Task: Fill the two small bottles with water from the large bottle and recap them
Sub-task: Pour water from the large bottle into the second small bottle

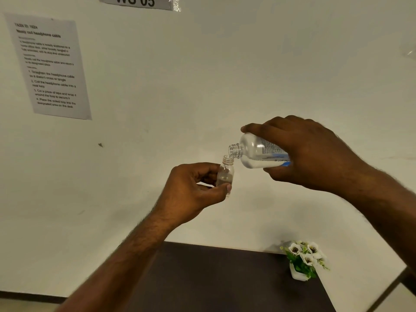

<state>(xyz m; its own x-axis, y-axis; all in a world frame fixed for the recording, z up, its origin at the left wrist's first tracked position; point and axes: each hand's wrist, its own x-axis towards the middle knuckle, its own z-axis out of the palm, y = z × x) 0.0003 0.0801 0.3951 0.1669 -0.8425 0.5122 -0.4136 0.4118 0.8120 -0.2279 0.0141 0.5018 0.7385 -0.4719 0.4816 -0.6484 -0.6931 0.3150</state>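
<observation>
My left hand (pixel 193 192) holds a small clear bottle (pixel 225 173) upright in the air, uncapped, pinched between thumb and fingers. My right hand (pixel 313 154) grips the large clear bottle (pixel 258 152), which has a printed label with a blue band. It is tipped nearly level, with its open neck right over the small bottle's mouth. Water lies along the lower side of the large bottle. Both bottles are held well above the table, in front of the white wall. The second small bottle and the caps are out of view.
A dark brown table (pixel 213 280) lies below my arms. A small white pot of white flowers (pixel 302 262) stands near its far right corner. On the wall hang an instruction sheet (pixel 51 66) and a sign reading WS 05 (pixel 137 2).
</observation>
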